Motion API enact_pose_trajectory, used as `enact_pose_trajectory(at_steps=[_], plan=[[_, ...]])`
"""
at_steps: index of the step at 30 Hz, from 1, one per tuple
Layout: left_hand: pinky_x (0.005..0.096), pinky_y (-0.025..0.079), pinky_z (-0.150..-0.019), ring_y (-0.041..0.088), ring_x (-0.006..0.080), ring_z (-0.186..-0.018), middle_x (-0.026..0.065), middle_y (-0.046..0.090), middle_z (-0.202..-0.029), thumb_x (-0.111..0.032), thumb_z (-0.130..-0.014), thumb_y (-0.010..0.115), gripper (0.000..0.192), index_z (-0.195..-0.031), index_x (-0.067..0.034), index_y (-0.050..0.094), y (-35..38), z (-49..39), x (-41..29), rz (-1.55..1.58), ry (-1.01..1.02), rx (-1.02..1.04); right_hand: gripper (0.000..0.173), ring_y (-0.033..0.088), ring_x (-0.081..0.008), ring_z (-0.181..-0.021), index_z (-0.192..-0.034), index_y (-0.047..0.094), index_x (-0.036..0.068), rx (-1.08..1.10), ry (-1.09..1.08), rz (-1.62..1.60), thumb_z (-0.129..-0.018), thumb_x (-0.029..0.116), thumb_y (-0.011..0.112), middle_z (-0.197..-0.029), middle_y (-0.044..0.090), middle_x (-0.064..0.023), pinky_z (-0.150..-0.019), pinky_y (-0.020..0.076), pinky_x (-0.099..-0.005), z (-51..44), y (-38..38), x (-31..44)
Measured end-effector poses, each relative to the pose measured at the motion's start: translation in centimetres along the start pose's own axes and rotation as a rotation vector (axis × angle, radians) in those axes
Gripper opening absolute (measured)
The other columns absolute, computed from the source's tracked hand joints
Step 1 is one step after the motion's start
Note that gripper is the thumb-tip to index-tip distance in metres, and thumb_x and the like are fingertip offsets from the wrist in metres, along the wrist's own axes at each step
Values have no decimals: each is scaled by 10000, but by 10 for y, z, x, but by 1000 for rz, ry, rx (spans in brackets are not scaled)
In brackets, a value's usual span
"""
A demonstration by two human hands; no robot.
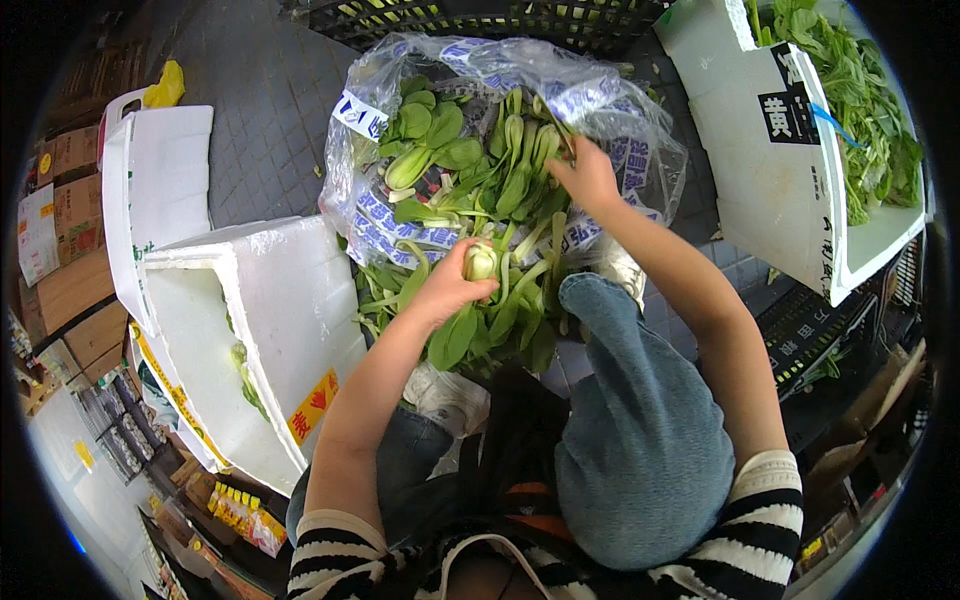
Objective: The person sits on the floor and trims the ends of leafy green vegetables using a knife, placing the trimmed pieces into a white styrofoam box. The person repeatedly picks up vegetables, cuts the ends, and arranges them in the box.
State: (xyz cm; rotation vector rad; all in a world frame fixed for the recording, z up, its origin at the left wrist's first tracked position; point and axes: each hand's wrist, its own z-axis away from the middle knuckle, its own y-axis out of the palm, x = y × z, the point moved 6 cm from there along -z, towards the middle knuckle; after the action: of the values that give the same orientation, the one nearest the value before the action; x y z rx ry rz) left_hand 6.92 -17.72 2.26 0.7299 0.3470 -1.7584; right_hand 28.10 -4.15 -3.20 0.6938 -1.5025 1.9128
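My left hand [455, 283] grips a head of bok choy [481, 262], its pale cut base facing up and its green leaves hanging toward my shoes. Ahead and to the right, my right hand [587, 178] is closed around a thin dark item [561, 129] whose kind I cannot make out. Its fingertips are over a pile of bok choy [517, 161] lying in a clear plastic bag [634, 120] with blue and white print. Loose leaves and stalks [525, 300] lie nearer to me, below the bag's near edge.
White foam boxes [292, 292] stand at the left, one turned on its side. Another foam box [772, 150] at the right holds leafy greens [870, 120]. A black plastic crate [480, 22] is beyond the bag. Cardboard boxes [75, 277] are stacked far left.
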Motion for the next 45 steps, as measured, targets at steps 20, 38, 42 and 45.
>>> enact_pose_trajectory(at_steps=[20,38,42,45], plan=[[371,495,-800,594,200,-930,86,600,-1025,-116,-796,616,350,-1122,-58,504,3,-10,-80,645,235,-7,416,518,-72,-573,-1206,508,36,629,298,-1244,-812,65,640,-811,587,-17,-593,475,-225,61,-12,69],[319,499,-807,624,215,-876,117,591,-1039,57,-713,658,456,-1131,36,478,13,-3,-65,90,221,-167,191,596,-333,-707,-954,589,59,311,-515,20,-775,108,544,-799,586,-130,-620,493,-414,82,-37,89],[322,506,-800,626,212,-873,113,603,-1019,55,-707,658,448,-1121,28,490,16,0,-68,115,263,-143,209,601,-327,-713,-970,585,62,306,-525,46,-769,101,542,-798,580,-127,-606,497,-411,84,-32,86],[298,499,-786,614,179,-868,98,611,-992,40,-699,675,432,-1096,20,505,19,6,-72,192,258,-114,202,601,-334,-720,-963,585,60,314,-519,101,-773,102,531,-796,579,-137,-606,499,-414,83,-24,73]])
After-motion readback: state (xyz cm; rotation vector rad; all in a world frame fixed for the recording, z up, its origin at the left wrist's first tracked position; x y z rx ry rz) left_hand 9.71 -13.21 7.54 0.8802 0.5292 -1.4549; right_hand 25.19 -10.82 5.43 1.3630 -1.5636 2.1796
